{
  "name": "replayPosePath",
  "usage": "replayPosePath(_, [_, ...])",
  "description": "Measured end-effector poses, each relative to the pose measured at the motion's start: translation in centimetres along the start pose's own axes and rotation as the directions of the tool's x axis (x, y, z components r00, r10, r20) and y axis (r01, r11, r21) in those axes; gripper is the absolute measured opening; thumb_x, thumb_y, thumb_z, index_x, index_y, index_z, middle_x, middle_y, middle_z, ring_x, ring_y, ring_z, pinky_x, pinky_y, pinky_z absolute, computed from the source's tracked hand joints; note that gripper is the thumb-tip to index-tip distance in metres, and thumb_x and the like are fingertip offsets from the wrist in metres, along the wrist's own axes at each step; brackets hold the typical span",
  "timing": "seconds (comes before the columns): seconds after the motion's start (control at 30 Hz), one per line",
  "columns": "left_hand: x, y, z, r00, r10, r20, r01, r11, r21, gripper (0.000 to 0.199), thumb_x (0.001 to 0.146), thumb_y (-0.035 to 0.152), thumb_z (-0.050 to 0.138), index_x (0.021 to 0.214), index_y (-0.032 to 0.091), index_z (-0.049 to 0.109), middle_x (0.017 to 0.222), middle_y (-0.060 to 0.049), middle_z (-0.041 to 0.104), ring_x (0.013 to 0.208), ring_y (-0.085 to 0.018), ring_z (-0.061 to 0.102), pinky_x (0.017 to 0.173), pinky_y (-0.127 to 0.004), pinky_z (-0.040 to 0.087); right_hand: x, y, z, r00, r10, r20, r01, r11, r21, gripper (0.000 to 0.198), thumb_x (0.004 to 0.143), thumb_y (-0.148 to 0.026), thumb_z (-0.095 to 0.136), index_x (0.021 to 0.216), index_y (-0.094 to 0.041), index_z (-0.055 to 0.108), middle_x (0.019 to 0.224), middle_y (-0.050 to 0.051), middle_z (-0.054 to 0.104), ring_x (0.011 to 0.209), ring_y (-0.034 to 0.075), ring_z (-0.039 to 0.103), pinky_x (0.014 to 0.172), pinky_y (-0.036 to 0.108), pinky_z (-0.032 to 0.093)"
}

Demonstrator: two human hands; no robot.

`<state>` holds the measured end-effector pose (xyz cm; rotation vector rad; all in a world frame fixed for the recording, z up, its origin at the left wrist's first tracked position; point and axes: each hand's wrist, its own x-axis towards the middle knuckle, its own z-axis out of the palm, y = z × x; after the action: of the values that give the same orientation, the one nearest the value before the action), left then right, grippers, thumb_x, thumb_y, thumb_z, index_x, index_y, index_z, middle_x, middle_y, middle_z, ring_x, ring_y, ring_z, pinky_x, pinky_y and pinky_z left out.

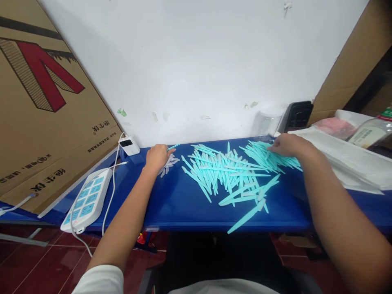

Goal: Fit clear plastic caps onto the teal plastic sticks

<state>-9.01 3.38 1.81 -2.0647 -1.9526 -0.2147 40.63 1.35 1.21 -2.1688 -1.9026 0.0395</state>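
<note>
My left hand [157, 156] is closed on a slim turquoise plastic stick [174, 146], whose end sticks out to the right of the fingers. Beside and below that hand lies a small heap of translucent whitish pieces [168, 163]. My right hand [284, 145] reaches over the right-hand pile of turquoise sticks [260, 157], its fingertips pinched together at the pile; what is between them is too small to make out. Between my hands spreads a larger pile of turquoise sticks [220, 169], many with whitish ends. One stick [243, 219] lies near the table's front edge.
All this lies on a blue table [183, 212] against a white wall. To the left are a power strip [88, 198] with cables, a small white device [130, 145] and a large cardboard box [55, 114]. White sheets [352, 159], a bottle [372, 132] and a clear cup [268, 122] stand right.
</note>
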Motion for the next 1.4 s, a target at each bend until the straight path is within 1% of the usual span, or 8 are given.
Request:
replayPosePath(0.1, [-0.1, 0.1, -0.5, 0.997, 0.03, -0.072, -0.036, 0.996, -0.082, 0.064, 0.104, 0.064, 0.036, 0.092, 0.016, 0.076, 0.099, -0.02, 0.074, 0.09, -0.035, 0.07, 0.074, -0.038, 0.045, -0.4, -1.0, -0.5, 1.0, 0.026, 0.001, -0.026, 0.999, -0.041, 0.028, 0.083, -0.045, 0.07, 0.084, -0.018, 0.076, 0.085, 0.015, 0.074, 0.071, 0.026, 0.061, 0.064, 0.036, 0.037])
replayPosePath(0.17, [-0.4, 0.9, -0.8, 0.985, 0.111, -0.135, -0.14, 0.964, -0.226, 0.06, 0.106, 0.059, 0.035, 0.093, 0.018, 0.076, 0.095, -0.015, 0.075, 0.089, -0.03, 0.069, 0.076, -0.035, 0.045, -0.9, -2.2, -0.9, 0.993, -0.115, 0.032, 0.113, 0.993, 0.045, 0.034, 0.087, -0.049, 0.067, 0.097, -0.018, 0.077, 0.098, 0.014, 0.076, 0.083, 0.026, 0.065, 0.07, 0.034, 0.042])
replayPosePath(0.27, [-1.2, 2.9, -1.0, 0.957, 0.223, -0.187, -0.283, 0.864, -0.418, 0.057, 0.108, 0.054, 0.032, 0.094, 0.02, 0.075, 0.083, -0.009, 0.075, 0.081, -0.025, 0.068, 0.073, -0.031, 0.042, -1.8, -4.1, -0.9, 0.898, -0.367, 0.244, 0.306, 0.918, 0.253, 0.046, 0.076, -0.061, 0.076, 0.098, -0.021, 0.079, 0.103, 0.009, 0.077, 0.091, 0.026, 0.068, 0.076, 0.032, 0.048])
replayPosePath(0.4, [-2.4, 5.5, -0.7, 0.92, 0.354, -0.169, -0.391, 0.791, -0.471, 0.052, 0.108, 0.053, 0.035, 0.09, 0.02, 0.072, 0.071, -0.006, 0.069, 0.067, -0.022, 0.063, 0.065, -0.03, 0.036, -2.5, -5.7, 0.0, 0.8, -0.4, 0.447, 0.306, 0.913, 0.27, 0.057, 0.062, -0.069, 0.084, 0.097, -0.024, 0.079, 0.114, 0.011, 0.075, 0.098, 0.031, 0.068, 0.076, 0.036, 0.051])
replayPosePath(0.63, [-3.1, 6.6, -0.4, 0.881, 0.447, -0.155, -0.459, 0.726, -0.513, 0.049, 0.108, 0.051, 0.037, 0.083, 0.02, 0.066, 0.067, -0.005, 0.064, 0.064, -0.021, 0.06, 0.063, -0.029, 0.033, -2.6, -6.5, 0.9, 0.702, -0.481, 0.525, 0.33, 0.873, 0.359, 0.051, 0.07, -0.07, 0.079, 0.088, -0.021, 0.077, 0.085, 0.007, 0.075, 0.081, 0.026, 0.066, 0.069, 0.034, 0.046])
replayPosePath(0.97, [-3.1, 6.6, -0.3, 0.879, 0.453, -0.15, -0.462, 0.73, -0.504, 0.05, 0.108, 0.052, 0.036, 0.08, 0.021, 0.062, 0.066, -0.005, 0.061, 0.064, -0.022, 0.058, 0.062, -0.03, 0.029, -2.9, -6.5, 0.8, 0.637, -0.58, 0.508, 0.366, 0.807, 0.463, 0.053, 0.079, -0.075, 0.07, 0.081, -0.022, 0.072, 0.079, 0.005, 0.068, 0.072, 0.021, 0.058, 0.065, 0.033, 0.041])
replayPosePath(1.07, [-3.2, 6.7, -0.3, 0.872, 0.466, -0.146, -0.469, 0.716, -0.516, 0.049, 0.108, 0.051, 0.037, 0.081, 0.021, 0.064, 0.066, -0.005, 0.062, 0.064, -0.021, 0.058, 0.062, -0.03, 0.031, -2.9, -6.5, 0.7, 0.655, -0.576, 0.489, 0.347, 0.804, 0.483, 0.054, 0.078, -0.076, 0.069, 0.08, -0.021, 0.071, 0.078, 0.005, 0.067, 0.071, 0.021, 0.056, 0.064, 0.032, 0.041])
replayPosePath(1.4, [-3.2, 6.6, -0.4, 0.871, 0.464, -0.163, -0.474, 0.705, -0.527, 0.049, 0.108, 0.052, 0.037, 0.081, 0.02, 0.064, 0.065, -0.004, 0.061, 0.063, -0.021, 0.057, 0.063, -0.03, 0.032, -2.2, -4.6, -0.4, 0.83, -0.426, 0.36, 0.193, 0.825, 0.53, 0.057, 0.077, -0.078, 0.071, 0.08, -0.021, 0.065, 0.079, 0.005, 0.066, 0.074, 0.021, 0.058, 0.065, 0.031, 0.045])
